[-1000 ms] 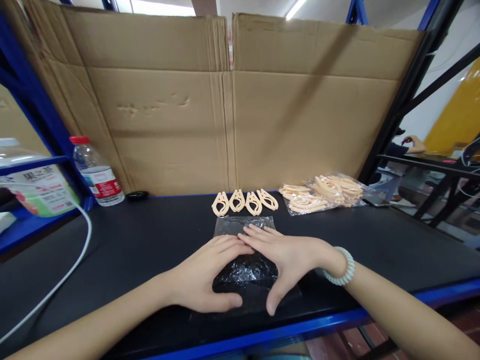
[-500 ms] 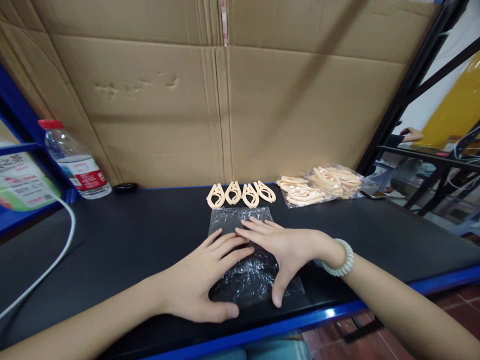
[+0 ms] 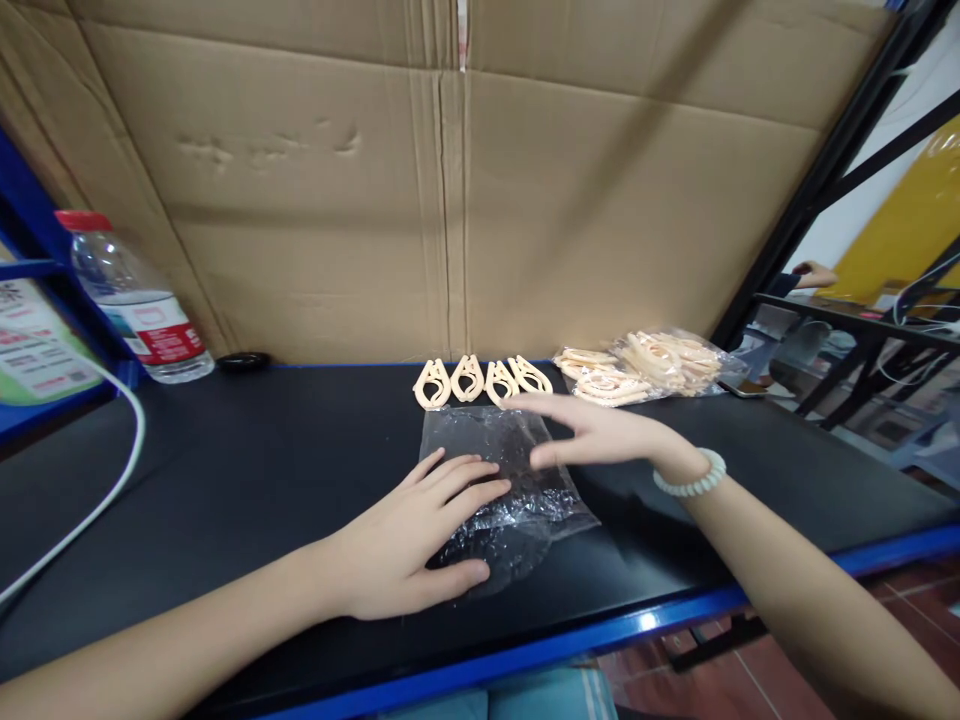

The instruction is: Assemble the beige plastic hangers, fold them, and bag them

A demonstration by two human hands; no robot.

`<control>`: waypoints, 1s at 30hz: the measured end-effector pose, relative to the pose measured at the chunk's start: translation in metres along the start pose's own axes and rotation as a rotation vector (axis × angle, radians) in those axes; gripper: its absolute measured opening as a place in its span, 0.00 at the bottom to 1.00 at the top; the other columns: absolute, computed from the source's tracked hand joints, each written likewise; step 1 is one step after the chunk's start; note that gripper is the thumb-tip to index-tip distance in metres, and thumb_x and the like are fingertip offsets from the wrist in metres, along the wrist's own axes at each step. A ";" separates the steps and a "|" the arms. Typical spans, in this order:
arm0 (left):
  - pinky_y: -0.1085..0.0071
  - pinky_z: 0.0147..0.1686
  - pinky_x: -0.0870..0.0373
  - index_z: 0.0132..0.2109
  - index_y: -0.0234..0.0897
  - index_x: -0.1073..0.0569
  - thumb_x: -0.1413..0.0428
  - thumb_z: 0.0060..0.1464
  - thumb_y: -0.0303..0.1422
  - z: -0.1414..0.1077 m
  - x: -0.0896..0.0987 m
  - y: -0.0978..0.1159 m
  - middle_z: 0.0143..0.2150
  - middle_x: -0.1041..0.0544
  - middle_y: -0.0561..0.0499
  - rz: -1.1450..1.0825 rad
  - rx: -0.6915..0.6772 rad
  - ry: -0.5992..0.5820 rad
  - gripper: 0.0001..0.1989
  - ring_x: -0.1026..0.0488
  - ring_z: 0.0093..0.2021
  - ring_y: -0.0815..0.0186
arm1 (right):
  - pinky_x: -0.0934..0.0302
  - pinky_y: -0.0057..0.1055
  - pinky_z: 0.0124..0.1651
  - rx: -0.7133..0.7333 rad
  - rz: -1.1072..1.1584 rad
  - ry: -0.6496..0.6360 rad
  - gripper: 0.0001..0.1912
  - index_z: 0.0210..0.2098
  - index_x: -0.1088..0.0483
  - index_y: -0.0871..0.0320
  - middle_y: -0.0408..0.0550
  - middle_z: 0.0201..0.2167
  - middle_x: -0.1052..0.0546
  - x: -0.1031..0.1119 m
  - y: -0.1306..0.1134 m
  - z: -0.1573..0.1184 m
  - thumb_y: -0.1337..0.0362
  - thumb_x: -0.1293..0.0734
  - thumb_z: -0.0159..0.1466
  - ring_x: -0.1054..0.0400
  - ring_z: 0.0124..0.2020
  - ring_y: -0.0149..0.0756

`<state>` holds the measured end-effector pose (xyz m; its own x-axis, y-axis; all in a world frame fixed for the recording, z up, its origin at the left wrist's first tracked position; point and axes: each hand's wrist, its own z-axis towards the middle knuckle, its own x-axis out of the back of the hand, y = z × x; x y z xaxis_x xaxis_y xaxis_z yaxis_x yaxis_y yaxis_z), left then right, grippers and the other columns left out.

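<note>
A clear plastic bag [image 3: 480, 435] lies on the black tabletop in front of me. My left hand [image 3: 420, 535] rests on its left part, fingers spread and stretched out, holding nothing. Above the bag's right side, my right hand [image 3: 607, 430] is raised, fingers extended and thumb apart, with nothing visible in it. Its fingertips overlap the view of the nearest beige folding hangers [image 3: 458, 380], and I cannot tell whether they touch. Several of these hangers stand in a row behind the bag. A pale beaded bracelet [image 3: 690, 485] circles my right wrist.
Clear bags of beige hangers [image 3: 660, 365] lie at the back right, beside a phone-like object [image 3: 746, 389]. At left are a water bottle [image 3: 161, 335], a dark round object [image 3: 244, 361] and a white cable [image 3: 137, 440]. Cardboard [image 3: 315, 200] walls the back. Another person's hand [image 3: 816, 274] shows far right.
My right hand has lifted off the plastic bag and moved up toward the hangers. My left hand stays on the bag. The view has shifted slightly.
</note>
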<state>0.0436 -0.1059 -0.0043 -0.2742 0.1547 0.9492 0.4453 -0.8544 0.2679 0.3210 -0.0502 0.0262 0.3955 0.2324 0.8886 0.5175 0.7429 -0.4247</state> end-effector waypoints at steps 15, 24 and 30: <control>0.41 0.65 0.56 0.66 0.43 0.45 0.47 0.60 0.39 0.000 0.004 0.006 0.67 0.41 0.44 -0.001 0.025 -0.062 0.30 0.46 0.68 0.53 | 0.39 0.40 0.57 -0.122 -0.686 0.137 0.34 0.62 0.39 0.56 0.54 0.56 0.30 0.008 0.101 0.033 0.83 0.44 0.59 0.36 0.55 0.41; 0.41 0.65 0.56 0.67 0.45 0.46 0.46 0.59 0.38 0.000 0.005 0.002 0.68 0.41 0.45 -0.023 -0.001 -0.053 0.31 0.47 0.68 0.52 | 0.40 0.39 0.50 -0.116 -0.834 0.032 0.24 0.58 0.35 0.52 0.55 0.63 0.39 0.015 0.114 0.075 0.75 0.40 0.65 0.38 0.55 0.48; 0.48 0.66 0.49 0.65 0.44 0.43 0.49 0.61 0.30 -0.002 0.006 0.005 0.66 0.38 0.45 -0.045 -0.096 -0.014 0.27 0.43 0.66 0.55 | 0.42 0.36 0.46 -0.103 -0.856 -0.045 0.13 0.42 0.27 0.60 0.59 0.56 0.31 0.028 0.110 0.069 0.76 0.35 0.59 0.37 0.52 0.48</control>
<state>0.0425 -0.1101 0.0029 -0.2800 0.2000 0.9389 0.3494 -0.8898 0.2937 0.3370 0.0814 0.0161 -0.1916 -0.3554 0.9149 0.6906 0.6135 0.3830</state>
